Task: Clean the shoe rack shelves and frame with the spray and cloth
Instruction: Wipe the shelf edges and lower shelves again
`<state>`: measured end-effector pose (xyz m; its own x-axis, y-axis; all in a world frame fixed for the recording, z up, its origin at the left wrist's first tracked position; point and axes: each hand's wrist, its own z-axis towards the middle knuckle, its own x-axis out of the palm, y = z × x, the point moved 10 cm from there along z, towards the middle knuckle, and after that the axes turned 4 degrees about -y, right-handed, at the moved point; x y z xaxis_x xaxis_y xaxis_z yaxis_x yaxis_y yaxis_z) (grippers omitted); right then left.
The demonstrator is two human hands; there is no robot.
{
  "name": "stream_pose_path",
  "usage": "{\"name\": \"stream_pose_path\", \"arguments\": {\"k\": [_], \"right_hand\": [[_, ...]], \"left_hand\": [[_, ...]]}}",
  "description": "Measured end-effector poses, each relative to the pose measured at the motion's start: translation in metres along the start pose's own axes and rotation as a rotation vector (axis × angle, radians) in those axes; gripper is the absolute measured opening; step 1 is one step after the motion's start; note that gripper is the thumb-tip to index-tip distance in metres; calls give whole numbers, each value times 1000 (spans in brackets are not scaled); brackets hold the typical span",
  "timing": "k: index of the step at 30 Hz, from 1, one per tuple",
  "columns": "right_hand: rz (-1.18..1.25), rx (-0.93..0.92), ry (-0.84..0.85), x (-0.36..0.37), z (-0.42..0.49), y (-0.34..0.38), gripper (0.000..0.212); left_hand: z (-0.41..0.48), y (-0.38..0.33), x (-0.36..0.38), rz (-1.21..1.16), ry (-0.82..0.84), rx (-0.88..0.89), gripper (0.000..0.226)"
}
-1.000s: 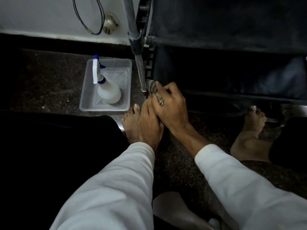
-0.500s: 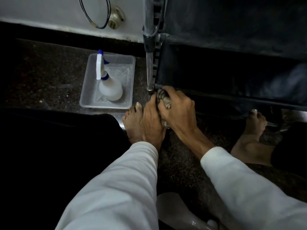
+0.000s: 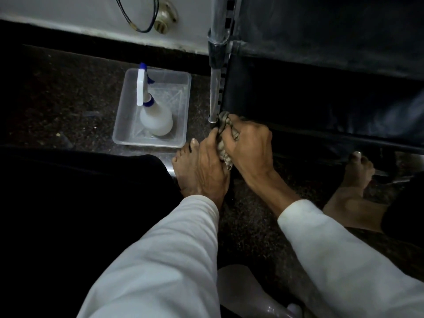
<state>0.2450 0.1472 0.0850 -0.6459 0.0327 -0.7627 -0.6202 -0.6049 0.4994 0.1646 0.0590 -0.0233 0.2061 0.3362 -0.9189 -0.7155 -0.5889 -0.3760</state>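
Here, low at the front left corner of the shoe rack (image 3: 321,104), both hands meet on the cloth (image 3: 224,120); it is a bunched, greyish rag pressed against the foot of the rack's metal upright pole (image 3: 215,88), just where the pole reaches the dark speckled floor (image 3: 68,92); the right hand (image 3: 249,145) grips the rag from above, its fingers (image 3: 236,119) curled tightly round the bundle with the knuckles raised; the left hand (image 3: 207,161) holds the near side of the same rag, one fingertip showing at the fabric's edge, though how its other fingers lie cannot be told, since they are hidden beneath the hand; a strip of the rag shows between the two hands and hangs a little below them; the left hand lies over the person's bare left foot (image 3: 185,157), whose toes point toward the tray; the spray bottle (image 3: 156,115), white with a blue collar and nozzle tip, stands upright in a clear plastic tray (image 3: 183,104) on the floor, just left of the pole and apart from both hands; the rack's black fabric shelves run off to the right, and the bare right foot (image 3: 353,177) rests by the lowest rail; white sleeves (image 3: 160,260) cover both forearms; a looped dark cable (image 3: 137,24) hangs on the pale wall behind.
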Motion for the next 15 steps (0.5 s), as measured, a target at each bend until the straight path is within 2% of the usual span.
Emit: {"name": "stream_pose_path", "arguments": {"k": [4,7,9,12,15], "right_hand": [[-33,17,100,-2,10,-4,23],[-28,-28,74,-14,17,0,26],[-16,-54,49,-15,18,-1,28],[-28,-111,121,1,2,-6,28],[-162,-104,310,23,-41,-24,25]], "left_hand": [[4,-10,-16,65,9,-11,66],[-4,-37,-52,116,-175,77,60],[-6,-39,-62,77,-244,73,64],[-3,-30,-48,65,-135,41,63],[3,-14,-28,44,-26,-21,58]]}}
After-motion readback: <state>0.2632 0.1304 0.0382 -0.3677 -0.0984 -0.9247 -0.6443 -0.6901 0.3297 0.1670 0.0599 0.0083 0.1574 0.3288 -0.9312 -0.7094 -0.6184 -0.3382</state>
